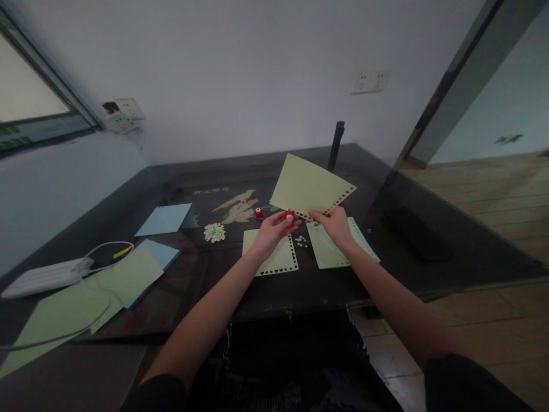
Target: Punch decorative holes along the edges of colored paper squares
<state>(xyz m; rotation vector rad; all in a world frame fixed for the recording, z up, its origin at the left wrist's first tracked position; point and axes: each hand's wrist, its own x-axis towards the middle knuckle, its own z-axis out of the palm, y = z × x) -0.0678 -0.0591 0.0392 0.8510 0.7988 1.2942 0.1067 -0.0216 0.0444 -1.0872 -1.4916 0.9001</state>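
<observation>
My left hand (271, 230) is closed around a small red craft paper punch (290, 214), set at the lower edge of a pale yellow sheet (311, 182). My right hand (335, 225) pinches the same lower edge, further right, and the sheet is held tilted above the table. Small punched shapes run along that edge. A second red punch (258, 213) stands beyond my left hand. Below my hands lies a sheet with heart-shaped holes (274, 256) along two edges. Another punched sheet (326, 252) lies partly under my right forearm. Tiny paper cut-outs (301, 241) are scattered between those two sheets.
On the dark table (206, 286), a pile of small cut-outs (214, 232) lies left of centre. Blue paper (166, 220), yellow-green sheets (98, 292) and a white power strip (47, 276) with a cable are at left. A black slab-like object (416, 233) lies right; a black rod (336, 146) stands behind.
</observation>
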